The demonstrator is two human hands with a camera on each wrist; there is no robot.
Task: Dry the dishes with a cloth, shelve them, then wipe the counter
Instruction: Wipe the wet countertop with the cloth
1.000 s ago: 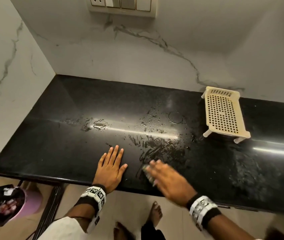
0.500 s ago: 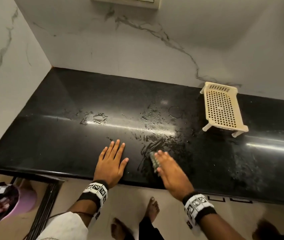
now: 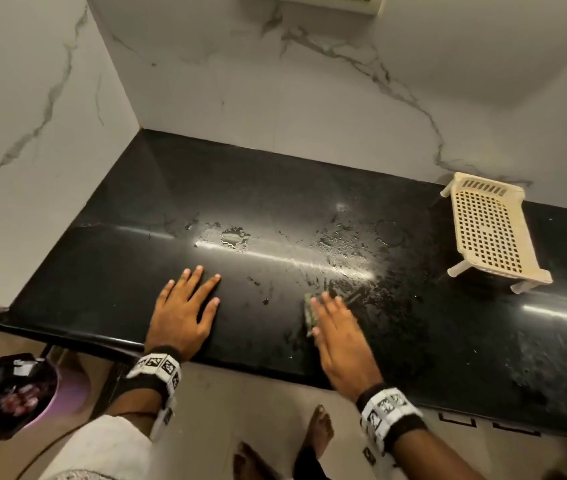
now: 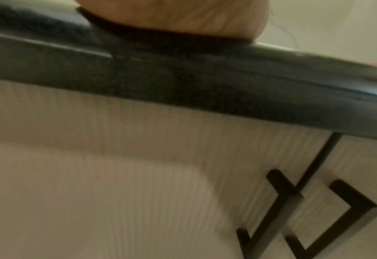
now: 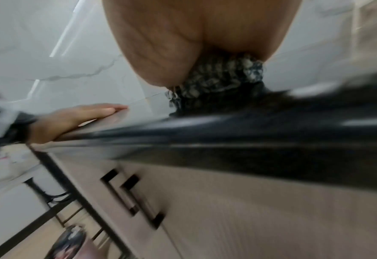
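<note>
Cloth (image 3: 310, 311) sits under your right hand (image 3: 339, 336) on the black counter (image 3: 226, 188), near the front edge, mid-counter. Head view shows only a greenish sliver of it poking out left of your fingers (image 3: 330, 303); those fingers lie straight and together, flat on the cloth, pressing it down, not curled round it. Right wrist view gives what the head view can't: the cloth (image 5: 218, 77) bunched up, checked dark-and-pale pattern, squeezed between your palm (image 5: 183, 40) and the counter top (image 5: 271, 126). Heavy blur there.

Your left hand (image 3: 185, 311) is flat on the counter, fingers spread and straight, holding nothing, just left of the right hand but apart from it. Right wrist view catches it side-on (image 5: 72, 117), palm down on the surface. Left wrist view shows only the heel of the hand (image 4: 183, 15) on the rounded counter edge (image 4: 183, 77); fingers not visible there.

Only the head view shows the wet patches: a small puddle (image 3: 235, 237) beyond the left hand, droplets and smears (image 3: 351, 265) ahead of the right hand. A cream perforated rack (image 3: 489, 233) stands on short legs at the far right, against the marble wall (image 3: 275, 98), well apart from both hands.

Both wrist views show beige cabinet fronts with dark angular handles (image 4: 329, 215) below the counter. A pink bin (image 3: 19, 393) with a dark liner sits on the floor, lower left.
</note>
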